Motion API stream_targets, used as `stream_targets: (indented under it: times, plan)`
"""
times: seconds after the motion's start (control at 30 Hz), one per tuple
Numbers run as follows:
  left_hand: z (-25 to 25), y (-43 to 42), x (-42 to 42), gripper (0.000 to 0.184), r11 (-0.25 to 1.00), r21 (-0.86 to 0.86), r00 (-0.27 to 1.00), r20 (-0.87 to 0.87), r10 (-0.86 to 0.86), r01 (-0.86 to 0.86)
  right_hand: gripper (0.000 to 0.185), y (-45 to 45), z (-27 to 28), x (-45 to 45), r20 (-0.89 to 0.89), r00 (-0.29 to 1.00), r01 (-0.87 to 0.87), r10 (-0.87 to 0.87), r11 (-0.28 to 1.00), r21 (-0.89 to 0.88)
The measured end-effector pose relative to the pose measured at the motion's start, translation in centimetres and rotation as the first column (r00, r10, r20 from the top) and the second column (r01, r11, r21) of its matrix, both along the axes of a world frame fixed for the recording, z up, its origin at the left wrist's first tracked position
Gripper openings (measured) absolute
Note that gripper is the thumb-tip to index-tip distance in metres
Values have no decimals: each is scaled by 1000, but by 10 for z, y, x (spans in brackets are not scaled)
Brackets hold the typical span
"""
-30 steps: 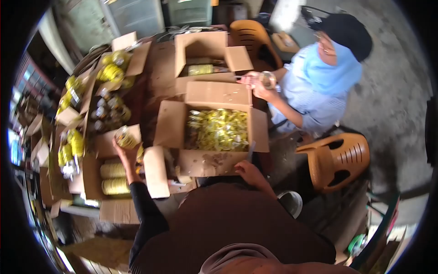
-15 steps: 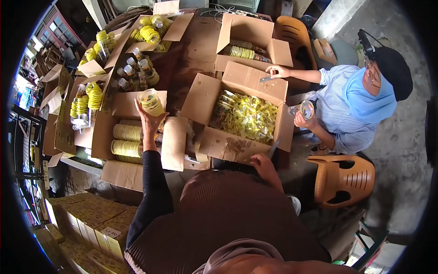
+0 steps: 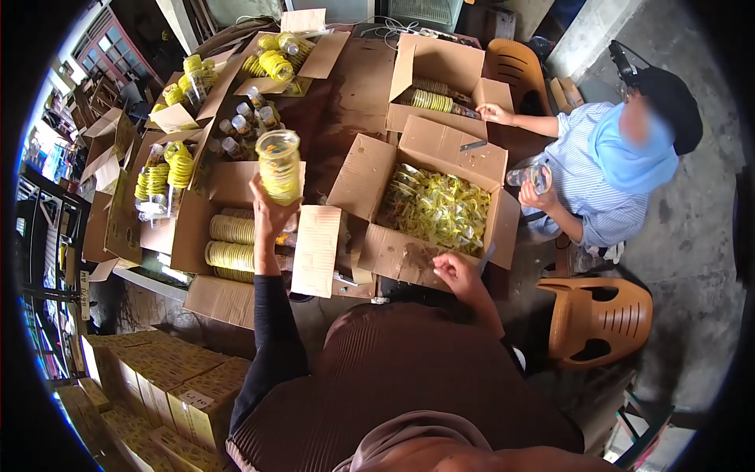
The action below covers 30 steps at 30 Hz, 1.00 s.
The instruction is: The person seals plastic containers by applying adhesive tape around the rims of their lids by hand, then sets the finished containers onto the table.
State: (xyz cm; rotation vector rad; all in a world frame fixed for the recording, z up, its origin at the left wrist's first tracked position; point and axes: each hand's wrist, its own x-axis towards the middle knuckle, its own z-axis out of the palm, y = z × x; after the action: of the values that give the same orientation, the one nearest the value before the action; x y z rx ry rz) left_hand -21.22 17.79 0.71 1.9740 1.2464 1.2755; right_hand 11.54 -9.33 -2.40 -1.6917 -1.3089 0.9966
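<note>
Left hand [image 3: 274,214] closed around the lower end of a clear, yellow-rimmed container [image 3: 280,167], fingers on its left side, thumb toward the right; most of it stands above the grip. Container roughly upright, round mouth uppermost; cannot tell whether it is one piece or several nested. Left forearm, in a black sleeve [image 3: 275,315], reaches forward from the body over an open carton [image 3: 220,300], wrist nearly straight, hand by the carton's far side. Ringed yellow stacks [image 3: 230,256] lie on their sides in that carton, just left of the wrist. Right hand [image 3: 458,275] well apart from the container, at the near flap of a second carton [image 3: 409,258] filled with yellow scraps [image 3: 436,206]. Its fingers are loosely bent, thumb and forefinger close to each other; cannot tell whether they pinch anything. Right forearm bare near the wrist, angled inward from the right. Just right of this hand, a thin, pale strip [image 3: 487,256] by the carton's corner, too blurred to name. Across the table, a co-worker in a striped shirt [image 3: 602,149] holds clear cups [image 3: 535,178] in one hand; the other hand [image 3: 495,115] is at a far carton [image 3: 448,57]. Small blade-like tool [image 3: 473,145] on the scrap carton's far flap.
</note>
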Motion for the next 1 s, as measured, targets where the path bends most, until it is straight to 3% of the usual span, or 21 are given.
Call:
stream_targets:
  times: [0.03, 0.07, 0.1, 0.17, 0.2, 0.3, 0.37, 0.4, 0.43, 0.5, 0.53, 0.57, 0.63, 0.7, 0.77, 0.83, 0.87, 0.93, 1.0]
  plan:
    - [14, -8, 7, 85, 986, -52, 987, 22, -158, 159, 20, 9, 15, -2, -35, 999, 13, -10, 997, 74]
    - [19, -13, 16, 85, 976, -32, 975, -63, -215, 213, 21, 18, 32, -2, -52, 998, 26, -19, 992, 126]
    - [42, -31, 33, 85, 933, -80, 936, 48, -349, 352, 22, 28, 45, 0, -70, 997, 42, -30, 983, 178]
    - [40, -51, 52, 89, 839, -239, 862, -18, -507, 488, 35, 48, 63, 6, 32, 998, 41, -61, 898, 439]
    - [45, -64, 63, 90, 794, -268, 816, -48, -576, 545, 47, 53, 87, 5, 23, 999, 22, -38, 882, 470]
    - [34, -95, 92, 92, 679, -248, 658, -173, -733, 691, 57, 64, 106, 6, 3, 999, -37, 43, 826, 563]
    - [26, -116, 112, 91, 636, -204, 615, -162, -772, 745, 61, 66, 88, 14, 62, 975, -218, 213, 862, 457]
    - [29, -126, 117, 89, 625, -265, 611, -144, -779, 734, 55, 61, 87, 16, 74, 966, -259, 249, 899, 354]
    - [27, -133, 123, 88, 606, -340, 603, -127, -788, 719, 55, 56, 85, 21, 77, 966, -260, 248, 901, 349]
    - [12, -143, 130, 89, 621, -303, 627, -92, -774, 723, 48, 46, 72, 34, 51, 987, -160, 152, 942, 296]
    - [8, -149, 135, 89, 618, -306, 626, -85, -775, 724, 42, 44, 54, 41, -75, 991, -80, 111, 937, 339]
    - [6, -155, 140, 89, 624, -281, 629, -82, -773, 729, 45, 38, 40, 51, -223, 969, -48, 103, 970, 239]
    - [0, -164, 150, 89, 622, -262, 627, -76, -776, 738, 49, 26, 41, 62, -187, 980, -19, 71, 964, 264]
    - [-7, -170, 162, 89, 585, -248, 590, -60, -805, 772, 54, 11, 47, 74, -446, 887, 40, 120, 942, 333]
    - [-9, -181, 174, 86, 608, -270, 601, -120, -790, 746, 57, -5, 46, 89, -663, 748, 215, 36, 931, 294]
    - [-17, -192, 192, 89, 548, -388, 636, 145, -758, 741, 48, -28, 58, 96, -426, 886, 356, -185, 859, 368]
    - [-22, -194, 202, 91, 452, -495, 618, 245, -747, 742, 49, -38, 55, 101, -193, 942, 334, -275, 814, 475]
    - [-14, -204, 222, 91, 437, -510, 607, 230, -761, 741, 70, -60, 60, 105, 302, 840, 173, -451, 750, 639]
    - [-18, -217, 239, 86, 406, -491, 569, 244, -785, 771, 70, -86, 71, 98, 558, 711, 45, -428, 820, 571]
